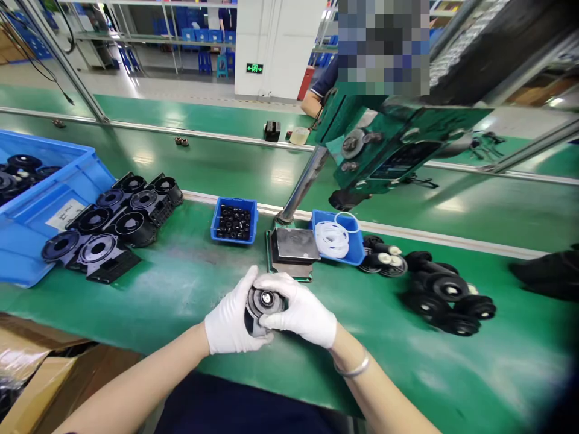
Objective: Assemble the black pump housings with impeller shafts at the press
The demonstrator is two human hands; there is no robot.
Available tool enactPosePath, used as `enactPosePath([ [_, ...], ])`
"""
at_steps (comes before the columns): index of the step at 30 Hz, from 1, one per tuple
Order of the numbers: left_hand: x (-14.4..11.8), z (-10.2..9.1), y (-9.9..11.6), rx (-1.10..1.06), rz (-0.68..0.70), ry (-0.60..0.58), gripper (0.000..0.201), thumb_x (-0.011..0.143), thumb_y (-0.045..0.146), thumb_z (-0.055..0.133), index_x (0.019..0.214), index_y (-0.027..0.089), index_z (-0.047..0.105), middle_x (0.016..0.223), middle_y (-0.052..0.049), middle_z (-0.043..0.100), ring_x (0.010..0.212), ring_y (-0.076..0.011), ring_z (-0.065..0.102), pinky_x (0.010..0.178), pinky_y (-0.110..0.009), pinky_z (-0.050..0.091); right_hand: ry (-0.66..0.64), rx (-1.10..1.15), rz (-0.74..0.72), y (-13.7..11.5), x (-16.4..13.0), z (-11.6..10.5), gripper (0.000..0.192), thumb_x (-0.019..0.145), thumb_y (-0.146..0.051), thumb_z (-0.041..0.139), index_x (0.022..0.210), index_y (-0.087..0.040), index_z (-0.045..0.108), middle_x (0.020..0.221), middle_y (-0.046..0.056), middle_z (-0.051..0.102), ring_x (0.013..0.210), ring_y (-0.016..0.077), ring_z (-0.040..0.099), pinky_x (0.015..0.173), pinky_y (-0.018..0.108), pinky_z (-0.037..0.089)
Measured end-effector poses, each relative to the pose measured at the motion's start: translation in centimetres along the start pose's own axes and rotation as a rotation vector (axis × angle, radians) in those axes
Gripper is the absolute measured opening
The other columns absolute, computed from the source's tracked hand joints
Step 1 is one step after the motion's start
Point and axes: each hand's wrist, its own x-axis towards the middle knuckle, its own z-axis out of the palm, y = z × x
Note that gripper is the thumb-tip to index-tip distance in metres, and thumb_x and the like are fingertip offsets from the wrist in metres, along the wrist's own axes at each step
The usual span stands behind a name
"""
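Note:
Both my hands wear white gloves and meet over the green table (190,313). Between them is a round dark part (266,299) with a pale metal centre, set in a dark housing whose lower edge shows below it. My left hand (233,316) wraps the left side and underside of the housing. The fingers of my right hand (301,310) curl around the round part from the right, thumb near its front rim. Just beyond my hands stands the metal block (296,243) at the base of a green bench press (380,144).
Black housings (131,223) are grouped at the left beside a large blue crate (49,187). A small blue bin (234,239) holds black pieces; another bin (346,256) holds white rings. Black round parts (447,292) lie at the right. A person's arm (319,93) shows across the table.

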Motion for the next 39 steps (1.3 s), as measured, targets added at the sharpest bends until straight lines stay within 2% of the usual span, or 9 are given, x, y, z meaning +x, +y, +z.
enactPosePath([
  [5,-0.1,0.3,0.1,-0.001,0.027,0.053,0.122,0.068,0.026,0.073,0.151,0.02,-0.017,0.152,-0.018,0.032,0.137,-0.033,0.041,0.114,-0.049,0.036,0.212,-0.14,0.001,-1.4,-2.8,0.6,0.071,0.076,-0.034,0.075,0.141,-0.022,0.048,0.136,0.012,0.055,0.127,0.031,0.05,0.11,0.05,0.039],
  [8,-0.4,0.5,0.2,0.01,-0.005,0.028,0.123,0.067,0.025,0.074,0.151,0.021,-0.016,0.145,-0.016,0.043,0.13,-0.0317,0.05,0.111,-0.047,0.04,0.516,0.023,-0.034,-1.8,-5.7,0.5,0.024,0.093,-0.03,0.053,0.111,-0.023,0.067,0.102,0.007,0.071,0.1,0.0249,0.066,0.095,0.045,0.051],
  [11,-0.6,0.5,0.4,0.041,-0.031,0.028,0.122,0.066,0.024,0.074,0.152,0.022,-0.012,0.142,-0.015,0.047,0.129,-0.0318,0.051,0.11,-0.047,0.041,0.771,0.266,0.056,-1.9,-6.2,1.0,0.027,0.1,-0.029,0.04,0.101,-0.023,0.066,0.078,0.003,0.07,0.068,0.0173,0.065,0.066,0.031,0.056],
  [16,-0.5,0.3,0.8,-0.005,-0.031,0.008,0.121,0.069,0.023,0.072,0.151,0.022,-0.016,0.146,-0.015,0.042,0.133,-0.0313,0.047,0.113,-0.047,0.038,0.492,0.067,0.05,-1.5,-4.3,2.5,0.04,0.095,-0.036,0.048,0.133,-0.022,0.055,0.129,0.01,0.063,0.123,0.0277,0.055,0.105,0.046,0.045],
  [20,-0.4,0.9,0.9,0.056,-0.047,0.065,0.118,0.068,0.026,0.073,0.152,0.022,-0.009,0.143,-0.016,0.045,0.131,-0.0344,0.047,0.111,-0.05,0.039,0.713,-0.046,0.075,-1.6,-5.6,2.2,0.031,0.098,-0.025,0.038,0.12,-0.022,0.059,0.099,0.009,0.068,0.098,0.0244,0.066,0.087,0.042,0.054],
  [27,-0.4,4.4,0.7,-0.007,-0.076,0.063,0.119,0.075,0.041,0.073,0.148,0.035,-0.02,0.151,-0.013,0.037,0.134,-0.0362,0.044,0.111,-0.058,0.037,0.334,-0.769,0.027,-3.4,-7.2,4.1,0.06,0.071,-0.048,0.075,0.127,-0.04,0.057,0.151,0.015,0.028,0.133,0.051,0.028,0.089,0.068,0.037],
  [31,-0.3,4.2,0.3,0.053,0.063,-0.164,0.12,0.068,0.028,0.075,0.151,0.034,-0.011,0.154,-0.015,0.033,0.138,-0.0388,0.039,0.113,-0.058,0.034,0.421,-0.854,0.135,-2.9,-9.1,4.6,0.06,0.071,-0.037,0.075,0.128,-0.039,0.056,0.152,0.016,0.026,0.115,0.042,0.047,0.078,0.055,0.047],
  [35,0.7,2.1,-0.1,-0.028,-0.028,-0.387,0.101,0.076,0.023,0.068,0.154,0.034,0.003,0.156,-0.009,0.033,0.142,-0.0317,0.033,0.118,-0.054,0.027,0.55,-0.885,0.103,-3.2,-11.4,2.6,0.053,0.068,-0.017,0.067,0.118,-0.032,0.063,0.152,0.012,0.027,0.096,0.0287,0.055,0.078,0.047,0.049],
  [39,1.6,1.2,-0.7,-0.261,-0.146,-0.301,0.071,0.094,0.038,0.049,0.153,0.033,0.008,0.15,-0.01,0.042,0.131,-0.0243,0.05,0.113,-0.046,0.038,0.791,-0.959,0.013,-4.6,-12.8,-0.5,0.045,0.064,-0.013,0.067,0.106,-0.031,0.068,0.156,0.007,0.02,0.107,0.0348,0.052,0.082,0.052,0.049],
])
